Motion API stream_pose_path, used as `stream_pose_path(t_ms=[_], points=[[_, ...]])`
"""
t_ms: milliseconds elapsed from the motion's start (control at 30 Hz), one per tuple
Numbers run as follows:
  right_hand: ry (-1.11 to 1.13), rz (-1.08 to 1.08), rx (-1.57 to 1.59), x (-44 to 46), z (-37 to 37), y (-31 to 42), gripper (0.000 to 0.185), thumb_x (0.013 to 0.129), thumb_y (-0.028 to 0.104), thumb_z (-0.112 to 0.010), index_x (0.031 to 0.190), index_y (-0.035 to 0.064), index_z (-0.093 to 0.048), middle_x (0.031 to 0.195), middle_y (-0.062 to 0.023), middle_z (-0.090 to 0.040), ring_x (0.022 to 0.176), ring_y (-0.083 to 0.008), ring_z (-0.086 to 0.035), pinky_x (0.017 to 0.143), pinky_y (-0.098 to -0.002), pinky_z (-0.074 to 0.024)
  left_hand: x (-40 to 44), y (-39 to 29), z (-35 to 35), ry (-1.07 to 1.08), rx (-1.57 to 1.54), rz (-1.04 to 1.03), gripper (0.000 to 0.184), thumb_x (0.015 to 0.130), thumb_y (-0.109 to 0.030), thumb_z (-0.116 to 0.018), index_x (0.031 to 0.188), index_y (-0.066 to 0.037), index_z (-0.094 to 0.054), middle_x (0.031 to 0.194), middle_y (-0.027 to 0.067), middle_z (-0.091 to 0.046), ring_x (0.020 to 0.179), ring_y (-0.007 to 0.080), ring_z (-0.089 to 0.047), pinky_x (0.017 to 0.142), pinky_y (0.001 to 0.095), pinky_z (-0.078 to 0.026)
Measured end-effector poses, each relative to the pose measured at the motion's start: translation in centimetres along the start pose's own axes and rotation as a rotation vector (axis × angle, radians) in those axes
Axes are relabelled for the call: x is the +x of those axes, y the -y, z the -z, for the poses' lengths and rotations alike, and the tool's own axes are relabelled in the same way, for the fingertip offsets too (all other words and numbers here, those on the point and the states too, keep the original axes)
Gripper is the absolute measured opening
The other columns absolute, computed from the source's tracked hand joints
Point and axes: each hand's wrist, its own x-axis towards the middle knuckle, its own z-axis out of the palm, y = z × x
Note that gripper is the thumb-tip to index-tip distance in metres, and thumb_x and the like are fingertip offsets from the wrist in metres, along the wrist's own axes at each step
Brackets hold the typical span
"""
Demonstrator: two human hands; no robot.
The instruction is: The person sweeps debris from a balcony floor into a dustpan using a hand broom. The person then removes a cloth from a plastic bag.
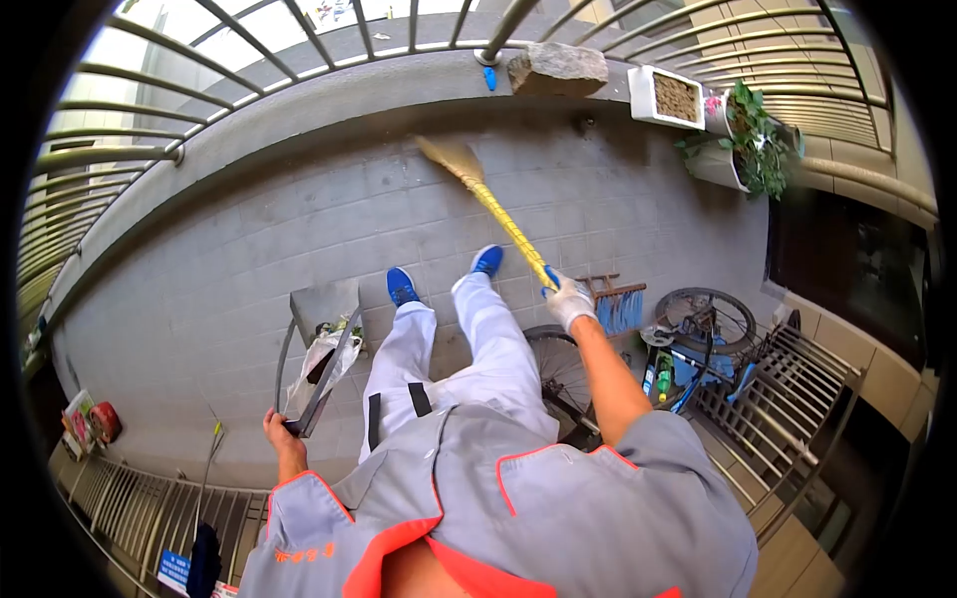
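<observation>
My right hand (pixel 571 302), in a white and blue work glove, is closed around the lower end of a broom's yellow-wrapped handle. The broom (pixel 506 224) reaches forward from it, its straw head over the grey tiled floor and slightly blurred. At the left, my left hand (pixel 283 433), which looks ungloved, grips the dark handle of a long-handled dustpan (pixel 324 299). Inside the dustpan lie a crumpled white plastic bag (pixel 317 361) and some green and dark litter. My blue shoes stand between the dustpan and the broom.
Metal railings (pixel 379 25) line a low ledge ahead. On it sit a stone block (pixel 558 70), a white planter (pixel 666 98) and a leafy potted plant (pixel 755 145). A bicycle (pixel 706 321) and a blue-bristled brush (pixel 620 304) are at right. A mop (pixel 205 553) leans at lower left.
</observation>
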Motion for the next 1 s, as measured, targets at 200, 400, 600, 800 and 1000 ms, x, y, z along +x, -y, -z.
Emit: stream_pose_path(t_ms=[200, 400, 600, 800, 1000], points=[[-0.183, -0.259, 0.177, 6.1, 3.2, -15.7, 0.051, 0.088, 0.032, -0.063, 0.137, 0.0210, -0.057, 0.123, -0.0190, -0.065, 0.111, -0.0376, -0.064, 0.093, -0.0442, -0.0512, 0.0, -2.0, -1.0, -0.006, 0.043, -0.034, 0.046, 0.076, -0.006, -0.056, 0.122, -0.008, -0.055, 0.083, 0.0006, -0.049, 0.071, 0.0127, -0.046, 0.063, 0.0281, -0.040], [-0.271, -0.478, 0.513, 20.1, 8.3, -25.2, 0.047, 0.091, 0.019, -0.060, 0.138, 0.0211, -0.057, 0.088, -0.0155, -0.070, 0.068, -0.0231, -0.069, 0.059, -0.0386, -0.0547, -2.0, -4.8, -3.4, -0.022, 0.044, -0.053, 0.047, 0.077, -0.005, -0.054, 0.123, -0.009, -0.053, 0.081, 0.0002, -0.049, 0.070, 0.0128, -0.047, 0.064, 0.0289, -0.042], [-0.279, -0.488, 0.330, 26.2, 12.6, -23.0, 0.037, 0.091, 0.019, -0.060, 0.128, 0.0241, -0.064, 0.070, -0.0101, -0.063, 0.053, -0.0227, -0.060, 0.049, -0.0410, -0.0484, -4.5, -6.7, -7.6, 0.056, 0.050, -0.072, 0.045, 0.084, -0.009, -0.054, 0.129, -0.009, -0.050, 0.076, -0.0011, -0.051, 0.068, 0.0115, -0.050, 0.066, 0.0287, -0.044], [-0.123, -0.200, -0.055, 16.2, 18.0, -24.0, 0.052, 0.087, 0.023, -0.064, 0.138, 0.0225, -0.055, 0.127, -0.0169, -0.063, 0.117, -0.0370, -0.060, 0.097, -0.0434, -0.0491, -5.7, -8.3, -11.8, 0.129, 0.037, -0.098, 0.048, 0.084, -0.006, -0.052, 0.132, -0.006, -0.047, 0.076, 0.0000, -0.051, 0.068, 0.0118, -0.050, 0.067, 0.0283, -0.044], [-0.262, -0.295, 0.242, 20.4, 11.8, -26.4, 0.046, 0.090, 0.019, -0.062, 0.136, 0.0224, -0.058, 0.078, -0.0143, -0.069, 0.060, -0.0228, -0.064, 0.057, -0.0401, -0.0539, -6.9, -9.0, -16.6, 0.129, -0.005, -0.100, 0.048, 0.082, -0.004, -0.052, 0.130, -0.006, -0.048, 0.076, 0.0011, -0.051, 0.067, 0.0132, -0.050, 0.065, 0.0286, -0.045]])
